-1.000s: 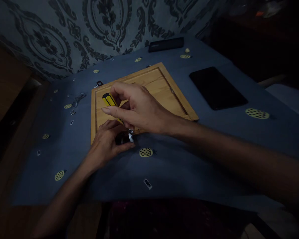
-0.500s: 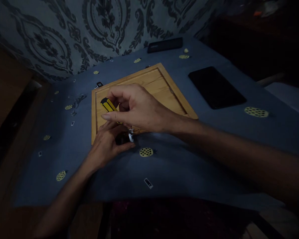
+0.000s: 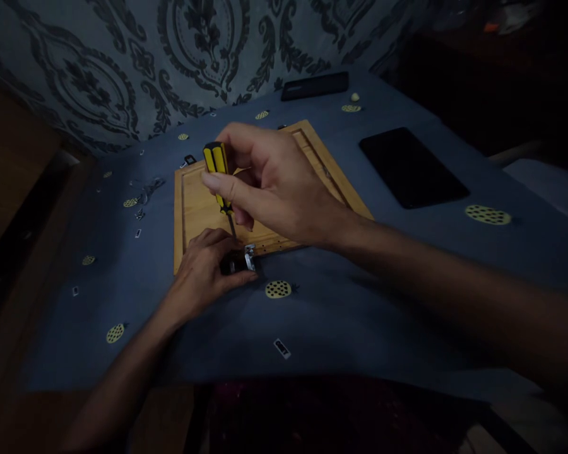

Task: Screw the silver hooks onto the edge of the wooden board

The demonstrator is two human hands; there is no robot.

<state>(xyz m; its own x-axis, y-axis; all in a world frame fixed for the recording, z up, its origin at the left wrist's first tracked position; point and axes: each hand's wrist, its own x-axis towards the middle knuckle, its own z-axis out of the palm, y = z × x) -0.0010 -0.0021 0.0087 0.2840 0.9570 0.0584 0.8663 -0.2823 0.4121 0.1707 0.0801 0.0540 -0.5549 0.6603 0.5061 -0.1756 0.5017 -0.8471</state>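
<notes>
The right hand (image 3: 274,183) has lifted, bringing the screwdriver (image 3: 216,162) more upright. Near, the left hand (image 3: 202,268) curls half-closed around a metal fitting (image 3: 250,258) (partly hidden) at the near edge of the wooden panel (image 3: 199,203); farther, the right pinches the screwdriver, shank downward.

I can read no word for certain. On the blue tablecloth (image 3: 360,334) before me, a pale printed label (image 3: 281,348) bears dark letters too blurred to spell out; the smaller label (image 3: 137,233) farther left is equally illegible to me.
</notes>
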